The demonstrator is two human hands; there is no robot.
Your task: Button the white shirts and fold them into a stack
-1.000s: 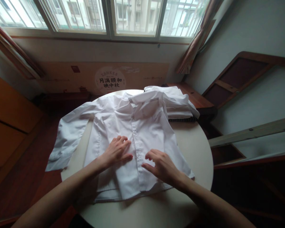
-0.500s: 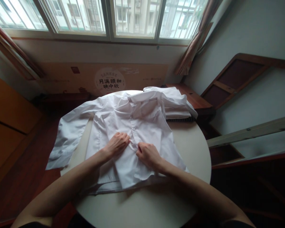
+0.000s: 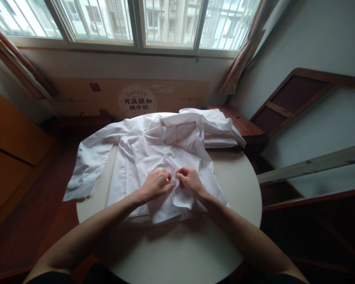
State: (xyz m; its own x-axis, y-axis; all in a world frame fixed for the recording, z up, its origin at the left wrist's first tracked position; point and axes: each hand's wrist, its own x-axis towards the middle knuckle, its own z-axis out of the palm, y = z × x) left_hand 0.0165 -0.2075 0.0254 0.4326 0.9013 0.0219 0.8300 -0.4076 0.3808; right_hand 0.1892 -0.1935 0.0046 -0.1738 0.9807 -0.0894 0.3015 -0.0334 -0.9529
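Note:
A white button-up shirt [image 3: 139, 157] lies front side up on a round white table [image 3: 177, 252], its collar toward the window. One sleeve hangs past the table's left edge. My left hand [image 3: 158, 183] pinches the shirt's front placket just below the middle. Close beside it, my right hand [image 3: 189, 179] pinches the other front edge, thumb against forefinger. Between my fingers the cloth is lifted, and a flap of the lower front is folded up under my right hand. Any button between the fingertips is too small to make out.
Folded white garments [image 3: 220, 128] are stacked at the table's back right, with a dark ribbed item [image 3: 225, 149] beneath. A wooden cabinet [image 3: 248, 126] stands behind them. Barred windows [image 3: 168, 25] and curtains line the far wall; a wooden-framed panel [image 3: 296, 94] is at right.
Both hands have moved closer together and now lift the placket between them. The shirt's lower hem has drawn up away from me, and the hanging sleeve has shifted slightly right.

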